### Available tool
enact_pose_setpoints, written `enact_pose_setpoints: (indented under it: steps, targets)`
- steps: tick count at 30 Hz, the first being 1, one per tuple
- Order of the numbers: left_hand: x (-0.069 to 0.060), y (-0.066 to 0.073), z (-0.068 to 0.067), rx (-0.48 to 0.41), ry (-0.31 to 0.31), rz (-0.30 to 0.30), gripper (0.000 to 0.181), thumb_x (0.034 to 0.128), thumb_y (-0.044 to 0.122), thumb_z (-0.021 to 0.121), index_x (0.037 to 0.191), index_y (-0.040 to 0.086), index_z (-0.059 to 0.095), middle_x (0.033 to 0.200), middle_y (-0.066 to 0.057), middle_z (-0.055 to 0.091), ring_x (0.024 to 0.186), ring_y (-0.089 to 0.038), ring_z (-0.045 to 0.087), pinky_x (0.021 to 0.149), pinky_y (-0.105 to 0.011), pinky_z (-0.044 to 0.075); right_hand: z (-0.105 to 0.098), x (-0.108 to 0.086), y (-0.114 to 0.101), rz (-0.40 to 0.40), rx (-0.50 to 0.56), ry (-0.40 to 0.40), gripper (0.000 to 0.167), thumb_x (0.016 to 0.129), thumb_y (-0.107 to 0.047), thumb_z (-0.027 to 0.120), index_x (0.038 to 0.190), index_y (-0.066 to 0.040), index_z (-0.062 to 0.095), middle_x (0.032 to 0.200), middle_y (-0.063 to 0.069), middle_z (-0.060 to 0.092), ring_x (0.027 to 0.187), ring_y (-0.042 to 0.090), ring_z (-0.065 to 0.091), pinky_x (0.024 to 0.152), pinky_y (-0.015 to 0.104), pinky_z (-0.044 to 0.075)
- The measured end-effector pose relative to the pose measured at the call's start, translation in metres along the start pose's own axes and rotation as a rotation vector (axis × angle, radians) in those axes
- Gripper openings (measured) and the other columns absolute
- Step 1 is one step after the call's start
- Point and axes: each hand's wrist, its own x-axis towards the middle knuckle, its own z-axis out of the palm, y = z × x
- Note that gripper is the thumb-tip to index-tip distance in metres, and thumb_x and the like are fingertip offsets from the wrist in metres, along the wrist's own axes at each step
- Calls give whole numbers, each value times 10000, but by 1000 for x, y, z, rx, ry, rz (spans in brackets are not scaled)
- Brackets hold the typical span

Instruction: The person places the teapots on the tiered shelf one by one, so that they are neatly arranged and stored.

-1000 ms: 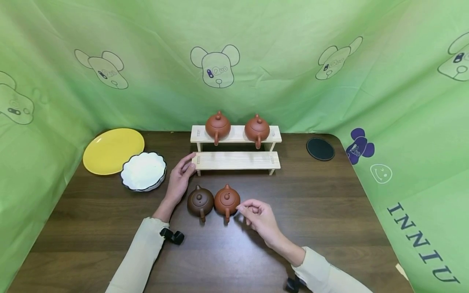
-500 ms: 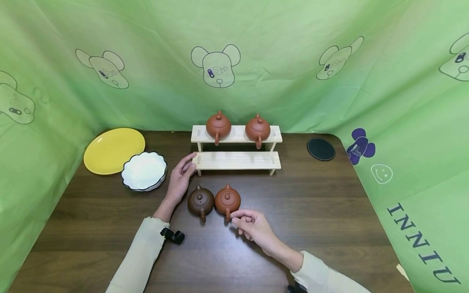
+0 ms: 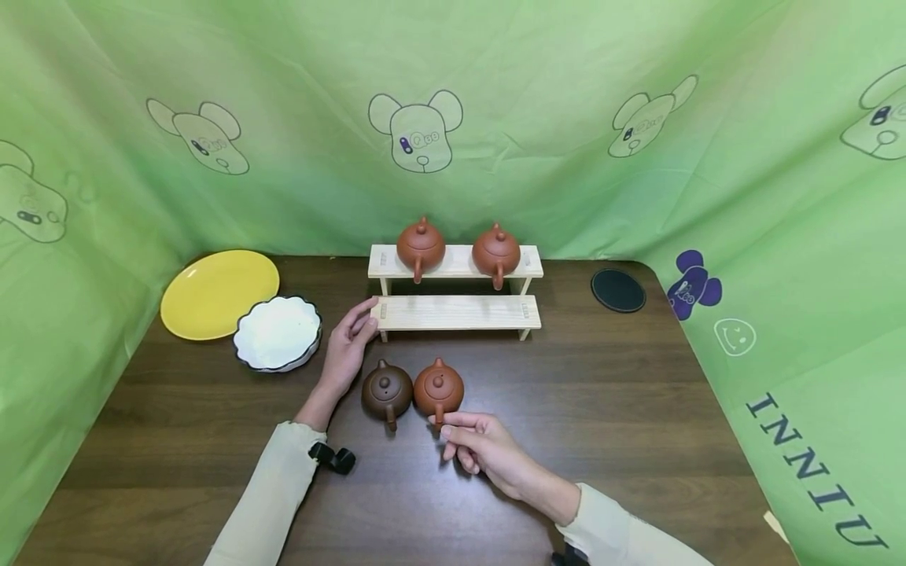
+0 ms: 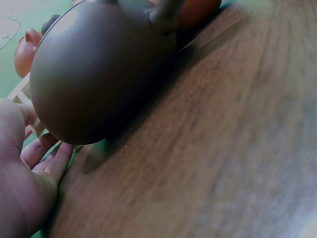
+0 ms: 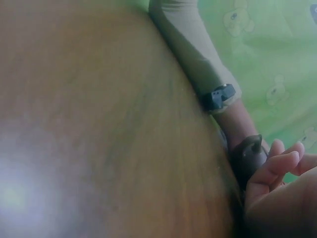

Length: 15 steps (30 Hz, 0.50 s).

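Note:
In the head view, my right hand is at the handle of a reddish-brown clay teapot, with thumb and index finger pinching it. That teapot stands on the table, its spout pointing away from me. Just left of it sits a dark brown teapot, large in the left wrist view too. My left hand grips the left end of the lower step of a two-step wooden stand. Two more reddish-brown teapots, a left one and a right one, rest on the upper step. The right wrist view hides the pinched handle.
At the left lie a yellow oval plate and a white scalloped dish with a dark rim. A dark round coaster is at the back right. Green printed cloth surrounds the brown wooden table.
My right hand has moved left and toward me, from the right side of the reddish-brown teapot to its handle, which it now pinches. The left hand has stayed at the stand.

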Motion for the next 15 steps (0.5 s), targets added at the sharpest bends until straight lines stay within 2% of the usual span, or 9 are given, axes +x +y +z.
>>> enact_pose_setpoints:
  steps: [7, 15]
  targets:
    - [-2, 0, 0, -2, 7, 2, 437, 1165, 127, 596, 1597, 63, 591, 1550, -219, 638, 1362, -139, 645, 1069, -188, 566, 5, 2, 2, -21, 47, 16, 414, 1109, -141, 670, 1401, 151, 648, 780, -68, 701, 562, -11, 483, 503, 120, 401]
    - [-2, 1, 0, 11, -4, -1, 445, 1173, 151, 586, 1609, 65, 575, 1588, -203, 610, 1449, -247, 598, 1079, -175, 553, 9, 2, 3, -40, 86, 118, 264, 1123, -159, 653, 1215, 70, 748, 745, -56, 655, 542, 2, 467, 481, 125, 377]
